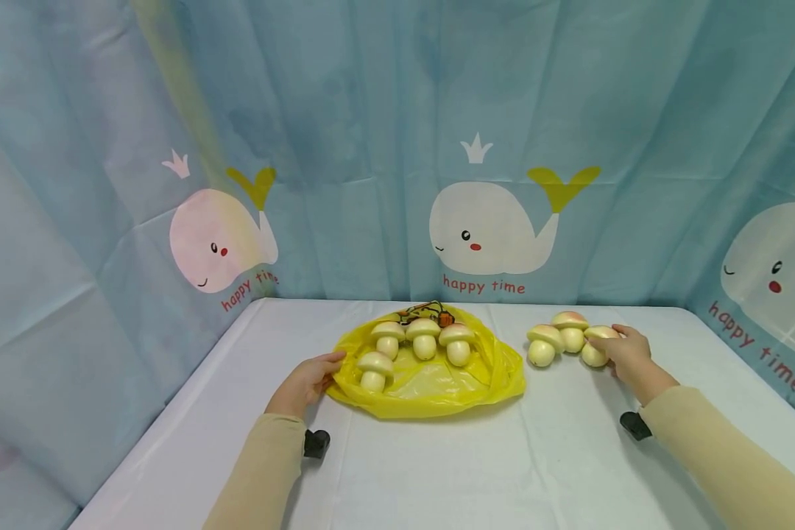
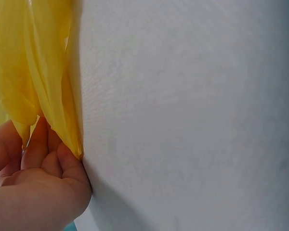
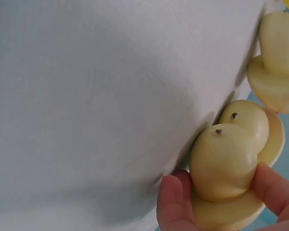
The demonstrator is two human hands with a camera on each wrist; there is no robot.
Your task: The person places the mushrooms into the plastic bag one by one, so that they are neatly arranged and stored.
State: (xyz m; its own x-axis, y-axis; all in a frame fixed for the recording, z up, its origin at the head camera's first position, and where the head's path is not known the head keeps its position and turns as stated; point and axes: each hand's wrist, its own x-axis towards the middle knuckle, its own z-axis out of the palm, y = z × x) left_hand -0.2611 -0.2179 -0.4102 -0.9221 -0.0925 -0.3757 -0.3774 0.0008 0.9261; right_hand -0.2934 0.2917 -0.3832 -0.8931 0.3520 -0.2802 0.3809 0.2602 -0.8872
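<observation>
A yellow plastic bag (image 1: pixel 430 401) lies spread with its mouth open on the table. Several cream toy mushrooms (image 1: pixel 425 344) with pinkish caps sit in it. At the bag's left rim my left hand (image 1: pixel 305 379) pinches the plastic; in the left wrist view its curled fingers (image 2: pixel 36 149) meet the gathered yellow folds (image 2: pixel 48 72). Farther right, my right hand (image 1: pixel 629 355) grips the rightmost loose mushroom (image 1: pixel 595 355) from its side. The right wrist view has thumb and fingers on either side of this mushroom (image 3: pixel 224 163), stem end facing the camera.
Two more loose mushrooms, one at the left (image 1: pixel 543 346) and one behind (image 1: pixel 571 331), stand close beside the gripped one. A white cloth covers the table (image 1: pixel 437 471). Behind it hangs a blue curtain (image 1: pixel 384 147) printed with whales. Each wrist carries a black camera mount (image 1: pixel 316 444).
</observation>
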